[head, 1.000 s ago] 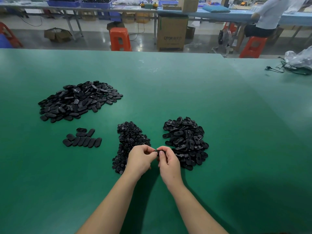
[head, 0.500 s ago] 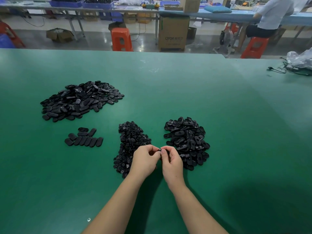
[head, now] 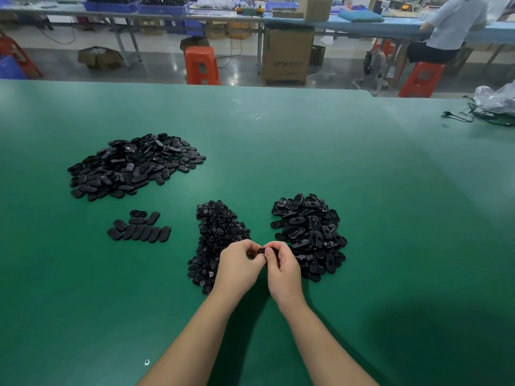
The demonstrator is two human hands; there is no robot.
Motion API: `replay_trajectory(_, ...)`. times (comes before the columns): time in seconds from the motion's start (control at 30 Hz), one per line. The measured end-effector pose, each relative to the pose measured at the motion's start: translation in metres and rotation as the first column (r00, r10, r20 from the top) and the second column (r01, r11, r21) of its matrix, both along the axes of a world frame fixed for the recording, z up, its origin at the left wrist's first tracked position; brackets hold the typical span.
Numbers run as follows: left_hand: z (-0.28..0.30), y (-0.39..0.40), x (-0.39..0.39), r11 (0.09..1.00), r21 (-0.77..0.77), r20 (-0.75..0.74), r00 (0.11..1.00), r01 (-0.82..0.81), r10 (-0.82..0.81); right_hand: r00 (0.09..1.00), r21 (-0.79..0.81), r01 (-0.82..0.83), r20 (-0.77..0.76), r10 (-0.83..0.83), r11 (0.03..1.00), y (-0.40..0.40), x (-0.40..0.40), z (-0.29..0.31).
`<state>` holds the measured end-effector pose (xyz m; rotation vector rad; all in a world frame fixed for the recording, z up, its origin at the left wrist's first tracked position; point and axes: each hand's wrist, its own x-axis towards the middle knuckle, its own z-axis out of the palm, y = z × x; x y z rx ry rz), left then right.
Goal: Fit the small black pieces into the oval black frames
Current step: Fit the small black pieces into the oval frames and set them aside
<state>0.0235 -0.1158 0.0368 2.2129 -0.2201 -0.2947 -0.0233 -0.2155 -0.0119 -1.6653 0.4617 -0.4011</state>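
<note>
Hands meet above the smooth green tabletop: left hand and right hand, fingers curled, pinch one glossy black oval frame together, between a pile of small pieces and a heap of frames.

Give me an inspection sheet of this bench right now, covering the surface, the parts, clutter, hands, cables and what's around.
Surface: green table, a small screw lying near its front edge.
Job's things: pile of small black pieces centre; pile of oval black frames to its right; large pile of oval parts far left; short row of oval parts in front of it.
Clutter: clear plastic bag at the far right.
Hands: left hand and right hand together pinch one black part.
Cables: black cable beside the bag.
Surroundings: orange stools, cardboard box, seated person at a blue bench.
</note>
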Motion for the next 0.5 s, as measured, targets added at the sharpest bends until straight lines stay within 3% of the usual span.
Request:
replay_trajectory(0.27,0.0017,0.0042,0.0067,0.992,-0.125,-0.112,0.994,-0.026,0.012,1.0,-0.031,-0.027,0.006,0.027,0.999,-0.0004,-0.0005,0.0019)
replay_trajectory(0.5,0.0005,0.0057,0.0064,0.991,-0.131,-0.12,0.993,-0.017,0.001,1.0,-0.046,-0.022,-0.007,0.021,0.999,0.0001,-0.0009,-0.0006)
